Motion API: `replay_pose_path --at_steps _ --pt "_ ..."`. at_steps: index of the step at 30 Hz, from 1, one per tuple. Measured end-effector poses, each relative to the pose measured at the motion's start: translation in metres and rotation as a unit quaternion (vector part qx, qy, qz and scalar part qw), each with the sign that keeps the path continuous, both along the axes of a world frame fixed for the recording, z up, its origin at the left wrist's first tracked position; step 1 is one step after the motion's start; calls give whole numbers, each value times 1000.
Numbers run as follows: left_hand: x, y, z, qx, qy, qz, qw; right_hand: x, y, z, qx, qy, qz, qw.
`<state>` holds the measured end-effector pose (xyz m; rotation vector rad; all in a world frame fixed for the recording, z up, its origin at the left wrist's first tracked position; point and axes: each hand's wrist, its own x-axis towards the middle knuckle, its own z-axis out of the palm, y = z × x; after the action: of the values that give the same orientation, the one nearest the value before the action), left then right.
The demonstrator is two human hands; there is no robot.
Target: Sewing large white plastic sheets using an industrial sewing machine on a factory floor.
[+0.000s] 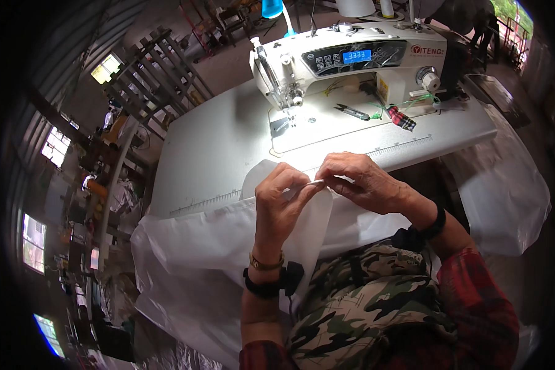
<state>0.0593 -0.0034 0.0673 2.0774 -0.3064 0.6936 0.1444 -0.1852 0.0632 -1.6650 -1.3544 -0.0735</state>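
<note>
Left hand (276, 200) and right hand (369, 185): fingers (296, 175) pinched 1 edge of white fabric (197, 243) by tabletop's (213, 139) near edge. Most fabric hung below that edge; its weight could've tugged the pinch loose or skewed it.

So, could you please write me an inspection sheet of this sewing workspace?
Surface: grey table, with ruler marks along its near edge.
Work items: sewing machine, its screen lit; white cloth, mostly hanging off the near edge.
Clutter: snips and a red checked bundle lie by the machine.
Grip: left hand and right hand pinch the cloth, fingertips close together.
Cables: a thin cord hangs by the black strap on the left wrist.
Surroundings: slatted rack and windows to the left.
</note>
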Motion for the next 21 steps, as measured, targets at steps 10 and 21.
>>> replay_pose_path --at_steps 10,21 --pt "2 2 0 19 -5 -34 999 -3 -3 5 11 36 15 999" --pt "-13 33 -1 91 0 -16 996 1 -12 0 29 27 -38 998"
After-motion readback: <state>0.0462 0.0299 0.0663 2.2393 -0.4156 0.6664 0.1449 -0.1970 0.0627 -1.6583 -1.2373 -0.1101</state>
